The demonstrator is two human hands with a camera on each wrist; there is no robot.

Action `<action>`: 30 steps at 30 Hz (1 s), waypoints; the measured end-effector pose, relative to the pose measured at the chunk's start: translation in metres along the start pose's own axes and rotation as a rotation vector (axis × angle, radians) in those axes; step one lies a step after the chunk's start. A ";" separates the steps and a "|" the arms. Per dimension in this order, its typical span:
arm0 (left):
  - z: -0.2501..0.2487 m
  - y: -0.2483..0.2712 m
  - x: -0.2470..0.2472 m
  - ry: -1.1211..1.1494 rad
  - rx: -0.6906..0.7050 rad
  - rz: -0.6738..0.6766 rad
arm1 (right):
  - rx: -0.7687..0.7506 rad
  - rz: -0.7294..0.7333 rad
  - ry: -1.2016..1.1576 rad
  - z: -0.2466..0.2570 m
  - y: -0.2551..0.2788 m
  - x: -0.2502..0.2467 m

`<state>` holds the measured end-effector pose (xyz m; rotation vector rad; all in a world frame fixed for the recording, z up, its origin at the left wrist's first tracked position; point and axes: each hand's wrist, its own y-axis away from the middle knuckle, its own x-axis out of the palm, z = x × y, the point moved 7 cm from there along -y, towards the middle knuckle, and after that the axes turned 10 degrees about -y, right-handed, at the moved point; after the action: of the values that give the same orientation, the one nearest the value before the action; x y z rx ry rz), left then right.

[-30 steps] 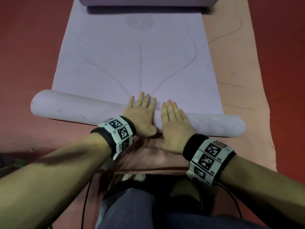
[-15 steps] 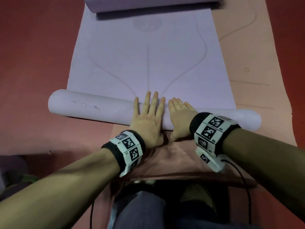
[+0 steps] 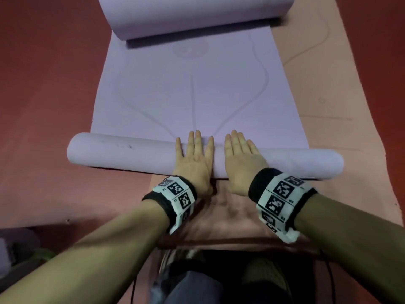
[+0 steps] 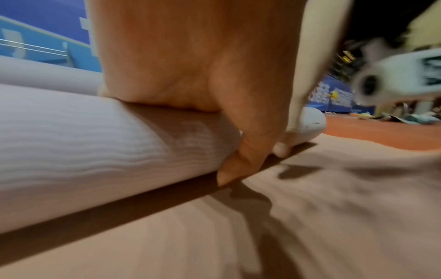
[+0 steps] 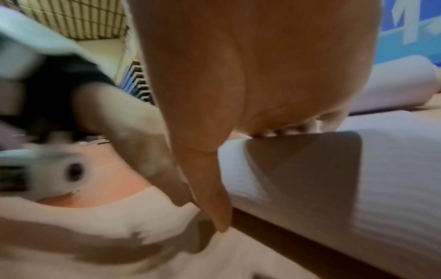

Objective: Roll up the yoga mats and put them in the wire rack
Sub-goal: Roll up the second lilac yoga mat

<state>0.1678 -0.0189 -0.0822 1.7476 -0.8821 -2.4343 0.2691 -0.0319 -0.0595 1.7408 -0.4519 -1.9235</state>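
Lilac yoga mat lies on a pink mat, its near end rolled; left hand and right hand press flat-fingered mid-roll, gripping nothing. Rolling underway; next, push evenly toward the far curled end

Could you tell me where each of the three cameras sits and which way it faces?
Head: on the head, looking down; both forearms, left hand and right hand flat on the lilac roll.
Left wrist: under the left palm, looking right along the roll.
Right wrist: under the right palm, looking left along the roll.
Shared: the roll on the pink mat.
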 end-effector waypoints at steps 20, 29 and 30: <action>0.026 -0.038 -0.018 -0.094 0.000 -0.176 | 0.025 -0.188 0.107 -0.020 -0.047 -0.020; 0.037 -0.053 -0.028 -0.177 0.028 -0.202 | -0.011 -0.185 0.133 -0.021 -0.050 -0.041; 0.036 -0.049 -0.028 -0.190 0.024 -0.211 | -0.014 -0.186 0.146 -0.020 -0.046 -0.040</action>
<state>0.1616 0.0473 -0.0725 1.7200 -0.7787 -2.7729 0.2843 0.0301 -0.0553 1.9581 -0.2304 -1.8994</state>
